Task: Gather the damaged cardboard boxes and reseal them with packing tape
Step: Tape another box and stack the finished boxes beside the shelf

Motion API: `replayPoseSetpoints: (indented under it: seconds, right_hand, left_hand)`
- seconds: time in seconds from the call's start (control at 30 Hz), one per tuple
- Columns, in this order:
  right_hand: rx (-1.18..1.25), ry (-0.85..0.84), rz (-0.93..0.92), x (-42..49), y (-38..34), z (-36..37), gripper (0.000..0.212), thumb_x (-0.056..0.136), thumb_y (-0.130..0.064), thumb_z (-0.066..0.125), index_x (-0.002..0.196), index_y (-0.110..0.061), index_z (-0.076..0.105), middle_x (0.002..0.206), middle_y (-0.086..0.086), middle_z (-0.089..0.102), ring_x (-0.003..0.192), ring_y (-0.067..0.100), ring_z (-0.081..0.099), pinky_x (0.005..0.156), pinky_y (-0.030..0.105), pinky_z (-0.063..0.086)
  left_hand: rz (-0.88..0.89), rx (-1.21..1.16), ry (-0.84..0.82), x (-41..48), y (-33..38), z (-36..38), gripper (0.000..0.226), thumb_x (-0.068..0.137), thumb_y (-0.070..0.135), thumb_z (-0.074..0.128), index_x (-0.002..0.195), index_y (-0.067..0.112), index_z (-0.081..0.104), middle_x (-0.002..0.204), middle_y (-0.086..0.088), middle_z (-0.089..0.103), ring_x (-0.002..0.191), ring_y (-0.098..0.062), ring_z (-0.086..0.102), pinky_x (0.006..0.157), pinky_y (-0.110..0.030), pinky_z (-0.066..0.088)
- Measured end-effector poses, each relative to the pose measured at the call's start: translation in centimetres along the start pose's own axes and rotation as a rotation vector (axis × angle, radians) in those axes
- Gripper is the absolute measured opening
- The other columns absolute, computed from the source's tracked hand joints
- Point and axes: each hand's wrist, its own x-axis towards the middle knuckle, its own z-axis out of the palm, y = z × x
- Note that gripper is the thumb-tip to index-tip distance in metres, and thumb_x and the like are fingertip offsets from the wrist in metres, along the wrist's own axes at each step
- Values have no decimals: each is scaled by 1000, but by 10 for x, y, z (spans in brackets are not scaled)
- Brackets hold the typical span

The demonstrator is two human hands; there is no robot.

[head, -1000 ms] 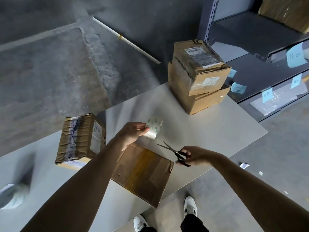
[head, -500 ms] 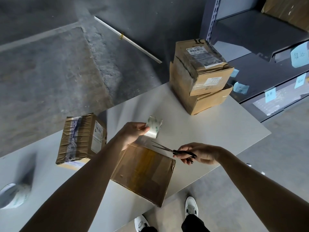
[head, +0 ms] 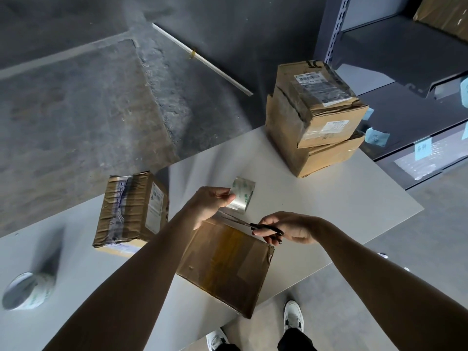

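Note:
A flat brown cardboard box (head: 225,264) lies on the white table (head: 329,198) in front of me, with clear tape along its top. My left hand (head: 210,203) holds a roll of clear packing tape (head: 241,195) just past the box's far edge, a strip running down to the box. My right hand (head: 286,228) grips black-handled scissors (head: 255,225), blades pointing left at that strip beside the roll. A crumpled taped box (head: 131,211) lies to the left. Two stacked boxes (head: 314,117) stand at the table's far right.
A second tape roll (head: 27,291) lies at the table's left edge. Grey metal shelving (head: 405,72) with blue labels stands to the right. A white rod (head: 202,59) lies on the concrete floor beyond. My shoes (head: 291,317) show below the table's near edge.
My right hand has carried the scissors left and up, from open blades away from the tape to blades closing at the strip under the roll. The left hand has stayed put.

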Motion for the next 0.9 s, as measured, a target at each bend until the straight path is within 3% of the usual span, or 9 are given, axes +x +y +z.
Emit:
replayPoseSetpoints:
  seconds: [0.23, 0.37, 0.63, 0.8, 0.9]
  right_hand:
    - [-29, 8, -7, 1, 1, 1, 20, 90, -31, 69, 102, -14, 68, 89, 5, 64, 76, 13, 57, 70, 20, 52]
    - [-61, 8, -1, 3, 3, 1, 35, 80, -40, 73, 105, -15, 71, 93, 7, 66, 80, 15, 58, 77, 24, 52]
    - [-68, 30, -25, 1, 3, -2, 14, 86, -26, 77, 96, -16, 75, 86, 6, 71, 70, 12, 60, 72, 25, 53]
    - [-73, 42, -21, 0, 1, -3, 16, 85, -26, 78, 95, -14, 77, 82, 8, 70, 71, 15, 60, 71, 26, 53]
    - [-83, 57, -23, -1, -1, -6, 15, 85, -25, 77, 97, -16, 77, 82, 9, 71, 69, 14, 61, 70, 25, 54]
  left_hand:
    - [3, -6, -6, -3, 3, 2, 33, 92, 23, 68, 124, 17, 68, 105, 9, 71, 97, -3, 65, 76, -15, 47]
    - [16, -4, -6, -3, 1, 2, 33, 92, 23, 69, 124, 16, 67, 119, 1, 71, 111, -14, 65, 92, -24, 49]
    - [49, 27, 14, -4, 1, 4, 32, 94, 21, 66, 125, 13, 67, 121, -4, 70, 111, -20, 65, 86, -21, 53]
    - [66, 27, 31, -6, 3, 6, 31, 95, 20, 64, 125, 11, 67, 116, -4, 70, 99, -17, 65, 66, -10, 53]
    - [57, -1, 72, -4, 4, 8, 30, 95, 20, 64, 124, 12, 67, 113, 1, 69, 106, -16, 62, 75, -12, 51]
